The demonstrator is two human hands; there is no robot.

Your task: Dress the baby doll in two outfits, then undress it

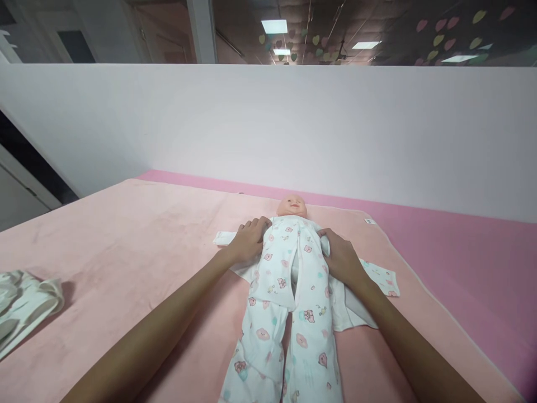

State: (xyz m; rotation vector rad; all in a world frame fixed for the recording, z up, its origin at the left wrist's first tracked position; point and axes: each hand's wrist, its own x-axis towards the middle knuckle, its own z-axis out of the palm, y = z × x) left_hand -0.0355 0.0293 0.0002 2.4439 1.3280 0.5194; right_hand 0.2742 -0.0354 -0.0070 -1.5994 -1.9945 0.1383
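A baby doll [292, 206] lies on its back, head toward the wall, covered by a white baby shirt [274, 260] with a pink animal print. A long slit runs down the front of the cloth. Matching baby trousers [262, 336] cover the doll's legs. One sleeve spreads out flat on each side, and plain white cloth shows at the right. My left hand [251, 239] is closed at the shirt's left upper side, its thumb hidden. On the other side, my right hand [340, 254] pinches the shirt's edge near the doll's shoulder.
A pink blanket [104, 252] lies under the doll on a brighter pink surface [470, 263]. Folded patterned cloth [29, 308] rests at the far left. Behind stands a low white wall [268, 123], with glass above it.
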